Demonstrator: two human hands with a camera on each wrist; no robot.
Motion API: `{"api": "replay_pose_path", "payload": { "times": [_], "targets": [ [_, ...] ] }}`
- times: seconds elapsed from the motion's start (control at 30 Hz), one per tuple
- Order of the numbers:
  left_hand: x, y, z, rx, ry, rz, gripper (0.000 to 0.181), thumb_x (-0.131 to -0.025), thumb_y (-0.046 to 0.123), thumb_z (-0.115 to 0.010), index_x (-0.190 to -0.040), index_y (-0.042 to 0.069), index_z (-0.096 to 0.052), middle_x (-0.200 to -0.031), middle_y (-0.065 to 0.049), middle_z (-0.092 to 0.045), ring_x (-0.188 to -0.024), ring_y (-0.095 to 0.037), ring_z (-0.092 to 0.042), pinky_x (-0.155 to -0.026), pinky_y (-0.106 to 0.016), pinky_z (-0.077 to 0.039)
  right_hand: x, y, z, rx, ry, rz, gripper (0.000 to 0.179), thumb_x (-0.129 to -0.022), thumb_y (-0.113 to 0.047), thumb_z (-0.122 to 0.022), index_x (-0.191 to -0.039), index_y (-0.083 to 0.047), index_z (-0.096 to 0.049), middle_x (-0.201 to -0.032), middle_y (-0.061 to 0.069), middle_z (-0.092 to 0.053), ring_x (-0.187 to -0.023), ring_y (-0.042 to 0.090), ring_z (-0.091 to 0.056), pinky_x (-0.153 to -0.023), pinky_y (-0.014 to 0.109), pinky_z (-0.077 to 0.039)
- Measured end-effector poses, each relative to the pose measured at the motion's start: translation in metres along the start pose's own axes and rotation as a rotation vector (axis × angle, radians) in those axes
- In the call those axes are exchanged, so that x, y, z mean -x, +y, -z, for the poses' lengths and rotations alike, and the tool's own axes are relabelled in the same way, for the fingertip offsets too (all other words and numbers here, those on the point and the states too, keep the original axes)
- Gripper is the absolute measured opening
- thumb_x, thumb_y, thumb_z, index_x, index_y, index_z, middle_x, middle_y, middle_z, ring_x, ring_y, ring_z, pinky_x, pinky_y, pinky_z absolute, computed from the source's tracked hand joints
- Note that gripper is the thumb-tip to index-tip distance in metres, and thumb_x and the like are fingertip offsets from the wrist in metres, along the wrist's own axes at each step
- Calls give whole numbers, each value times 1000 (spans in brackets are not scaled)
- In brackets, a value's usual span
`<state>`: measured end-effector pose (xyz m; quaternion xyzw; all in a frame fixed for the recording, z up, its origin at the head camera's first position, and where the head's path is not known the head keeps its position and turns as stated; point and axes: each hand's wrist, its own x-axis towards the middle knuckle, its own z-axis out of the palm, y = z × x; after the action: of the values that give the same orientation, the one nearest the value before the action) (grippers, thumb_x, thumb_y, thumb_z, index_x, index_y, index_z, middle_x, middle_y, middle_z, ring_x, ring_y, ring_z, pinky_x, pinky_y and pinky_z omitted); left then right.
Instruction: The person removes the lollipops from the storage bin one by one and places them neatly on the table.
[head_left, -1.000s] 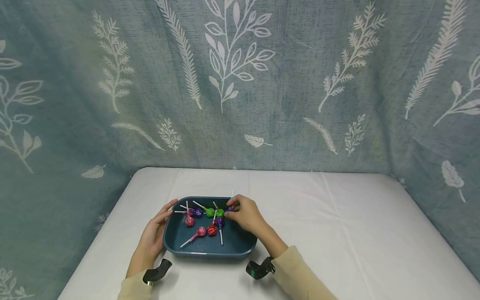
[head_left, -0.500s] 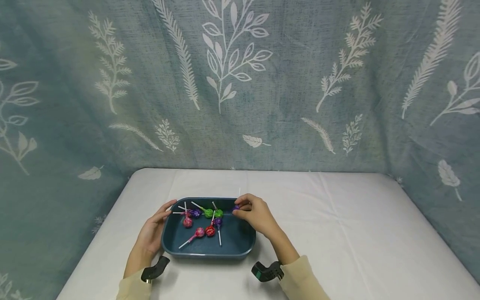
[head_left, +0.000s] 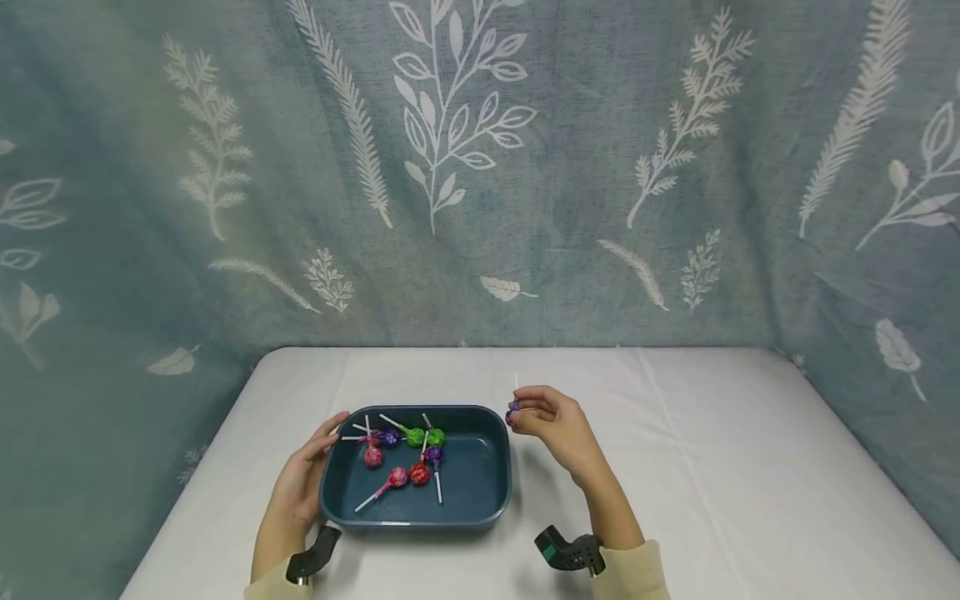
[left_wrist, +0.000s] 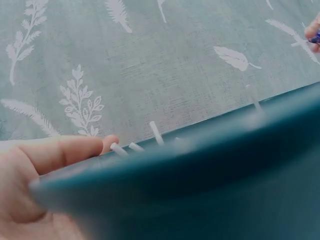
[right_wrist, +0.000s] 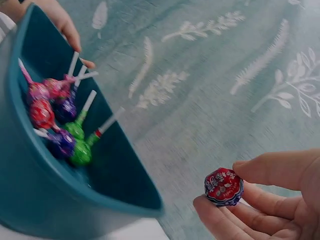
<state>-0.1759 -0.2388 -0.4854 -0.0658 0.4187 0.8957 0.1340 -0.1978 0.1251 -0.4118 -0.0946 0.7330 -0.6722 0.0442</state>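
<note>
My right hand (head_left: 557,427) pinches a lollipop (right_wrist: 223,187) by its wrapped head, just beyond the tray's right end and above the table. Its wrapper is purple with a red printed face, and its white stick points up in the head view. My left hand (head_left: 298,482) rests along the outer left side of the dark blue tray (head_left: 420,527), fingers extended at the rim in the left wrist view. Inside the tray lie several lollipops: pink ones (head_left: 372,457), a red one (head_left: 419,473), purple ones (head_left: 433,455) and green ones (head_left: 414,437).
A white cloth covers the table (head_left: 712,467) around the tray. Behind it hangs a blue-green curtain (head_left: 562,275) with white leaf prints. The lollipops crowd the tray's left and middle, some sticks poking over its rim.
My right hand has lifted the purple lollipop from the tray's back right corner and carried it right, past the rim. The left hand has stayed at the tray's side.
</note>
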Motion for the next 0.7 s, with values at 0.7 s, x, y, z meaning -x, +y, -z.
{"api": "replay_pose_path", "payload": {
  "times": [0.7],
  "targets": [
    [2,-6,6,12,66,-9,39,-103,18,-39,-142,22,-46,-129,4,-55,-124,-17,-48,-106,-37,-35,-2,24,20,161,168,-86,34,-86,0,-68,-119,3,-61,-111,18,-64,-100,26,-63,-83,29,-51]
  ]
}}
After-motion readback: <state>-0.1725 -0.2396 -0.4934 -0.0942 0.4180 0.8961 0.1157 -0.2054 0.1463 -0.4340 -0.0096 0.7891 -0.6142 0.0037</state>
